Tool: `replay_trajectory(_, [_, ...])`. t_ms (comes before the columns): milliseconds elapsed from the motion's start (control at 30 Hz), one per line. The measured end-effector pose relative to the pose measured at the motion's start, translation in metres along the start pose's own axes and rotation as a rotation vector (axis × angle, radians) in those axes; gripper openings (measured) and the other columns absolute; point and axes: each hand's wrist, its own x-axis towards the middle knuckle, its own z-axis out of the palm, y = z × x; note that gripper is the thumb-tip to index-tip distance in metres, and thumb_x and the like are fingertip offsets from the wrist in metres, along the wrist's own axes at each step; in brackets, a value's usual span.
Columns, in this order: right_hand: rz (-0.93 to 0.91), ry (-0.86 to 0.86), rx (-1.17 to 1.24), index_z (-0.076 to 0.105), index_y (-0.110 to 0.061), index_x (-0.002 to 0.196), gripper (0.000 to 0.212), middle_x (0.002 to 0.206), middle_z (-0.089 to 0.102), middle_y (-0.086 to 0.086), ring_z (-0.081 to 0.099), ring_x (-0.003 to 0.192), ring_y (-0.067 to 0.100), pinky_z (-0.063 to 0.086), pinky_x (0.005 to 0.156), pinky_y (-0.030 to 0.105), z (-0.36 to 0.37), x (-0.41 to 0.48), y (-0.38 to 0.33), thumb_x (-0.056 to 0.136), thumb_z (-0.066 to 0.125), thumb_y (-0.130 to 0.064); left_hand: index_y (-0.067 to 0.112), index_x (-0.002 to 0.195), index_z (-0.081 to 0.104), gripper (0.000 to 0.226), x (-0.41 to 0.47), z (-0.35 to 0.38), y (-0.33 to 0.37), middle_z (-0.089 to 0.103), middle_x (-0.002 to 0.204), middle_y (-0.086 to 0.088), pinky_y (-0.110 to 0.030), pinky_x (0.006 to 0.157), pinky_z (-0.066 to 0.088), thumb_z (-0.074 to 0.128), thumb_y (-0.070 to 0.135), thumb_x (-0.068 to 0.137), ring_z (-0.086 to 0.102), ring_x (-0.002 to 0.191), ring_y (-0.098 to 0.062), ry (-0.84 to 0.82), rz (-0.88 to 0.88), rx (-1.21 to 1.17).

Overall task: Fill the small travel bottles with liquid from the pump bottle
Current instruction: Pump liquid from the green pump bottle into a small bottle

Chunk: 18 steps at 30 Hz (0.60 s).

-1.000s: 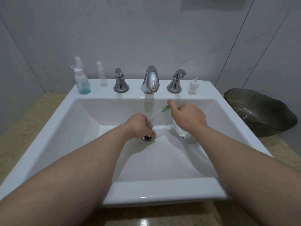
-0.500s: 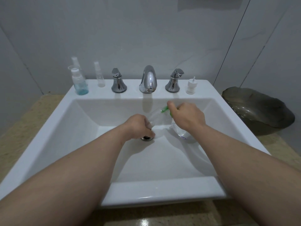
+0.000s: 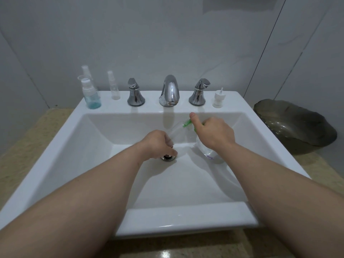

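Head view, looking down into a white sink that fills the centre of the frame.

Centre: the left hand has its fingers curled round the lower end of 1 small clear travel bottle, just above the chrome drain. The bottle slants up and to the right out of the fist; it is transparent and blurred, so its fill level cannot be told.

Right of centre: the right hand grips the neck of the clear pump bottle, with the thumb laid on top of the green pump head. The pump bottle is tilted, its base low and to the right near the basin floor; whether it touches the floor cannot be told. The green spout points left, and its tip lies just beside the upper end of the travel bottle, between the 2 hands.

Upper part of the frame, along the back ledge: at left, a spray bottle with teal liquid at its bottom, a second clear bottle just behind it, and a slim clear bottle to their right. At centre, the chrome faucet stands between 2 chrome handles. At right, a loose white sprayer top stands well apart from both hands.

Right edge: a dark bowl sits on the beige counter.
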Motion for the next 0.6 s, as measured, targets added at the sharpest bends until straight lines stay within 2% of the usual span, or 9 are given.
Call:
replay_trajectory(100, [0.007, -0.006, -0.007, 0.069, -0.011, 0.069, 0.09, 0.073, 0.066, 0.004, 0.059, 0.07, 0.021, 0.041, 0.062, 0.034, 0.0019, 0.0012, 0.0016, 0.095, 0.018, -0.08, 0.017, 0.084, 0.062, 0.028, -0.0015, 0.0001, 0.0011, 0.062, 0.079, 0.004, -0.023, 0.053, 0.045, 0.088, 0.022, 0.075, 0.057, 0.065, -0.015, -0.005, 0.011, 0.003])
replay_trajectory(233, [0.01, -0.002, 0.005, 0.07, -0.012, 0.07, 0.088, 0.074, 0.066, 0.003, 0.06, 0.073, 0.024, 0.041, 0.063, 0.034, 0.0033, 0.0032, 0.0026, 0.094, 0.019, -0.08, 0.018, 0.085, 0.062, 0.027, -0.0017, 0.0001, 0.0014, 0.063, 0.081, 0.002, -0.023, 0.053, 0.046, 0.088, 0.022, 0.076, 0.057, 0.067, -0.016, 0.002, 0.009, 0.004])
replay_trajectory(400, [-0.014, 0.0, 0.043, 0.057, -0.011, 0.062, 0.07, 0.072, 0.061, 0.005, 0.058, 0.074, 0.03, 0.038, 0.06, 0.034, 0.0016, 0.0026, 0.0015, 0.098, 0.03, -0.065, 0.017, 0.082, 0.062, 0.029, -0.0018, 0.0007, 0.001, 0.063, 0.081, 0.0, -0.026, 0.056, 0.048, 0.089, 0.021, 0.075, 0.058, 0.067, -0.018, 0.0, 0.014, 0.015])
replay_trajectory(600, [-0.029, 0.007, 0.024, 0.064, -0.012, 0.063, 0.085, 0.075, 0.065, 0.005, 0.061, 0.077, 0.028, 0.044, 0.068, 0.037, 0.0017, 0.0021, 0.0039, 0.096, 0.021, -0.078, 0.016, 0.083, 0.061, 0.029, -0.0004, 0.0012, 0.0007, 0.061, 0.077, 0.002, -0.024, 0.054, 0.046, 0.089, 0.02, 0.074, 0.056, 0.063, -0.015, -0.003, 0.01, -0.006])
